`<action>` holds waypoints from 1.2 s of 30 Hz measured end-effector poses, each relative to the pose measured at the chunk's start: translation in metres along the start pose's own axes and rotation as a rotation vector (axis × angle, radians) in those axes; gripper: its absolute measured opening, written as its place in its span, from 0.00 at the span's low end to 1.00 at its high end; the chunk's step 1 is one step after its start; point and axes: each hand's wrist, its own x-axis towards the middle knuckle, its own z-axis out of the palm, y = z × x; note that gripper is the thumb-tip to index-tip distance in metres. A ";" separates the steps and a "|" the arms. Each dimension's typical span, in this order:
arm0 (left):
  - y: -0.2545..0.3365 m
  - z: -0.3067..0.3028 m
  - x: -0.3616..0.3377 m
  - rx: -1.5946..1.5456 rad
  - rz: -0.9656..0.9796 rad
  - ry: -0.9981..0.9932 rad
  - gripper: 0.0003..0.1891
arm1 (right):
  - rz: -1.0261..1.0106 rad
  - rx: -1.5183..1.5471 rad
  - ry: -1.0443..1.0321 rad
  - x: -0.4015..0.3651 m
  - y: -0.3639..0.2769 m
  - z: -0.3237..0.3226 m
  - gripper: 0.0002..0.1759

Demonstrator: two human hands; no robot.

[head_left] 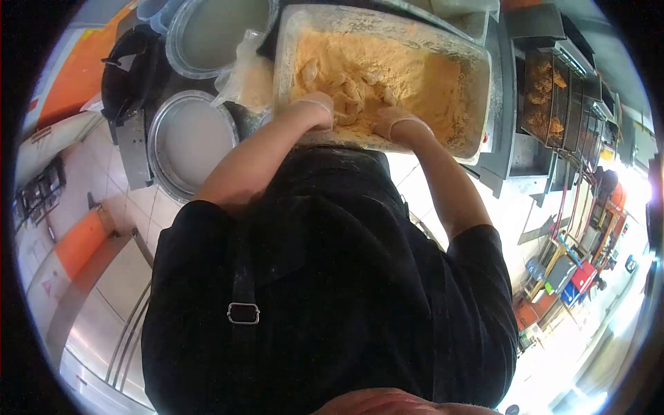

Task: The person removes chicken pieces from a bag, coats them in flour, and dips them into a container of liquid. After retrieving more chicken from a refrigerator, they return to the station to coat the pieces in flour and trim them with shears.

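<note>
A large pale tub (pixel 483 104) holds orange-yellow flour, with several coated pieces (pixel 349 93) heaped in its left half. Both of my hands reach in over the near wall, in thin clear gloves. My left hand (pixel 318 114) is at the left by the heap, its fingers hidden in the flour and behind the wrist. My right hand (pixel 393 123) lies in the flour at the heap's right side, its fingers coated and hard to tell from the flour. Whether either hand grips a piece cannot be made out.
Left of the tub stand a round container of whitish liquid (pixel 197 138), another round container (pixel 214 34) behind it and a plastic bag (pixel 249 79). At the right, wire fryer baskets (pixel 546 104) hold browned pieces beside a metal fryer.
</note>
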 end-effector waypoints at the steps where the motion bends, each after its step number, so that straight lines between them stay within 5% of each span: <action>1: -0.007 0.000 0.007 0.013 -0.015 -0.039 0.22 | -0.028 -0.046 -0.093 0.000 -0.002 -0.006 0.26; 5: -0.023 0.001 0.019 0.102 0.130 -0.138 0.23 | -0.408 -0.242 0.043 0.028 0.049 0.013 0.24; 7: -0.012 -0.004 -0.001 0.130 0.137 -0.152 0.25 | -0.089 0.129 0.166 0.010 0.052 0.002 0.22; 11: -0.002 -0.006 -0.017 0.157 0.146 -0.121 0.24 | -0.282 -0.015 0.248 0.004 0.073 -0.003 0.21; 14: -0.011 0.023 0.006 0.127 0.064 -0.026 0.22 | -0.395 -0.123 0.207 0.017 0.092 -0.002 0.23; 17: -0.012 0.030 -0.001 0.093 0.035 0.073 0.20 | -0.082 0.381 -0.117 -0.022 0.064 -0.040 0.25; 19: -0.008 0.024 -0.007 0.173 -0.001 0.005 0.19 | -0.196 0.491 -0.084 -0.014 0.072 -0.030 0.28; 21: 0.006 0.014 -0.021 0.253 -0.030 -0.064 0.18 | -0.228 0.346 -0.134 -0.006 0.070 -0.030 0.29; 24: 0.027 0.007 -0.028 -0.039 -0.203 0.041 0.16 | -0.190 0.124 -0.119 -0.011 0.060 -0.042 0.33; 27: 0.027 0.013 -0.018 0.356 -0.123 0.063 0.18 | -0.166 0.036 -0.084 -0.014 0.060 -0.051 0.35; 29: 0.068 -0.014 -0.051 -0.087 -0.317 0.377 0.18 | -0.206 0.023 -0.106 -0.017 0.061 -0.050 0.37; 32: 0.047 0.004 -0.033 0.036 -0.316 0.304 0.18 | -0.230 0.065 -0.195 -0.021 0.066 -0.056 0.31; 35: 0.017 0.039 0.007 0.216 -0.209 0.158 0.19 | -0.587 0.155 -0.143 -0.032 0.077 -0.055 0.25; 36: 0.043 0.017 -0.023 -0.053 -0.193 0.365 0.22 | -0.478 0.862 -0.246 -0.029 0.080 -0.040 0.25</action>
